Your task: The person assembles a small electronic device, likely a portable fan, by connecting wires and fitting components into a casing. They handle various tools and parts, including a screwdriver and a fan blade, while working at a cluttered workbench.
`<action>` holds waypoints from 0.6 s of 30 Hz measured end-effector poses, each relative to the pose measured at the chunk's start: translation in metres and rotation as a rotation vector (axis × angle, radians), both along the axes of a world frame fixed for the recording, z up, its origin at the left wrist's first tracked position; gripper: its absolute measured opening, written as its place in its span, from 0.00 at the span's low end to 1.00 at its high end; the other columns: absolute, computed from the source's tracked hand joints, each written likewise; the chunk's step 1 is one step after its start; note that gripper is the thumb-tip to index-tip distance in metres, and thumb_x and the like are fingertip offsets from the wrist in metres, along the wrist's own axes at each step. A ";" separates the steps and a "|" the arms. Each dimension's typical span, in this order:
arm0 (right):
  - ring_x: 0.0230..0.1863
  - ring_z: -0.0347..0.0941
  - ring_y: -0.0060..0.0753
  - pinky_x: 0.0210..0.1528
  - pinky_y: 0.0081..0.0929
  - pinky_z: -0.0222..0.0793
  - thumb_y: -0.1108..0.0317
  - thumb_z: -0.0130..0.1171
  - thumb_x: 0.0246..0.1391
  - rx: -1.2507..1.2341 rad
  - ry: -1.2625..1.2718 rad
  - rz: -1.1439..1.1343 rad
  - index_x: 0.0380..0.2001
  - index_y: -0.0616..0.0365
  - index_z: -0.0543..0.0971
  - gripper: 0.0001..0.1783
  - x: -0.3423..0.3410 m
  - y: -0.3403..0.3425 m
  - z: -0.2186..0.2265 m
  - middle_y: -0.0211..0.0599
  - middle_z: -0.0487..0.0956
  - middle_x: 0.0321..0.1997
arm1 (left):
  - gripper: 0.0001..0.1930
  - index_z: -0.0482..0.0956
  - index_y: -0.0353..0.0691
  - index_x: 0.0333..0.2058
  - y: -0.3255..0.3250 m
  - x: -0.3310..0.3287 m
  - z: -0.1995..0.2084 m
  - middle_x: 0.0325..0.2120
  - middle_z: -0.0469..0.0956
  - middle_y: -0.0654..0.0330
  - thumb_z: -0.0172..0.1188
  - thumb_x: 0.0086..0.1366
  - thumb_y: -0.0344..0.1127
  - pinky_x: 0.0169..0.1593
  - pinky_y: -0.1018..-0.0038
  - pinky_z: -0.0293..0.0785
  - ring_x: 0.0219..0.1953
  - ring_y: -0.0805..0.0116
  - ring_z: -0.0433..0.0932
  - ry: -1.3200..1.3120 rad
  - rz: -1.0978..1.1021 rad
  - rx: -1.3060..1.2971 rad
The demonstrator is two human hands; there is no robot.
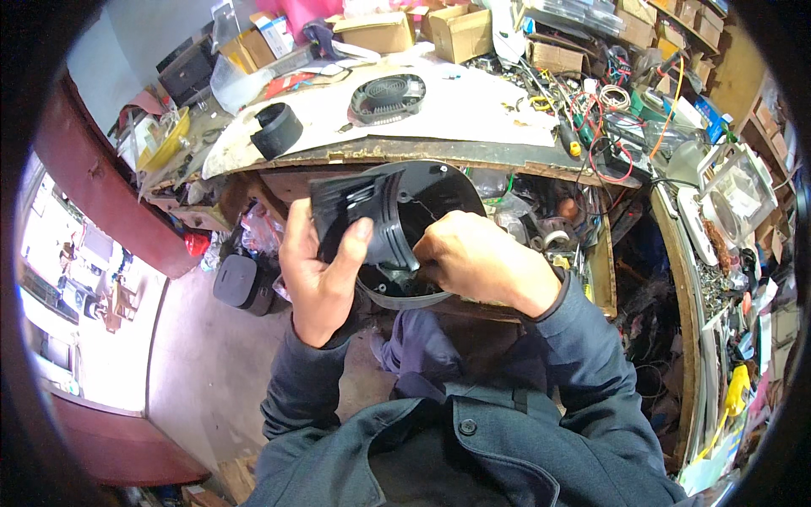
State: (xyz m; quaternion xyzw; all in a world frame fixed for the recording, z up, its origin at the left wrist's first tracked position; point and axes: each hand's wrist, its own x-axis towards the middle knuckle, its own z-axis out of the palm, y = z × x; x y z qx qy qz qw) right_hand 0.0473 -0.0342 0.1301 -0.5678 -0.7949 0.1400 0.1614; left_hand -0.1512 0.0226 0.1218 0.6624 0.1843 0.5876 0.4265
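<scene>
My left hand is wrapped round a black ribbed plastic part with a curved rim, the thumb lying across its side. Behind and below that part sits a round black housing over my lap, its hollow inside facing up. My right hand reaches into the hollow beside the ribbed part, fingers curled and pressed together. Its fingertips are hidden inside, so what they hold cannot be made out. On the bench ahead lie a black oval grille piece and a black curved collar.
White sheeting covers the bench, whose worn front edge is just beyond the housing. Tools and wires crowd the right. An open drawer stands right of my forearm. A dark bin-like box sits on the floor at left.
</scene>
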 end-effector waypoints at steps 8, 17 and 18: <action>0.33 0.80 0.62 0.40 0.51 0.78 0.69 0.66 0.46 0.356 0.140 -0.070 0.23 0.64 0.79 0.09 0.002 -0.013 -0.017 0.54 0.79 0.26 | 0.16 0.79 0.35 0.49 0.015 0.013 0.001 0.37 0.87 0.53 0.72 0.67 0.32 0.46 0.71 0.80 0.39 0.69 0.85 0.260 0.165 0.142; 0.25 0.75 0.52 0.28 0.41 0.73 0.72 0.66 0.55 0.587 0.358 -0.082 0.24 0.60 0.73 0.11 -0.001 -0.015 -0.023 0.43 0.72 0.24 | 0.21 0.81 0.35 0.52 0.023 0.008 0.012 0.45 0.86 0.48 0.73 0.61 0.33 0.52 0.63 0.79 0.47 0.52 0.85 0.698 0.229 0.379; 0.24 0.75 0.51 0.27 0.40 0.73 0.73 0.66 0.55 0.609 0.364 -0.100 0.24 0.60 0.74 0.12 0.000 -0.014 -0.025 0.43 0.71 0.23 | 0.22 0.81 0.34 0.53 0.023 0.007 0.012 0.47 0.86 0.48 0.72 0.62 0.31 0.53 0.66 0.79 0.49 0.54 0.86 0.693 0.232 0.348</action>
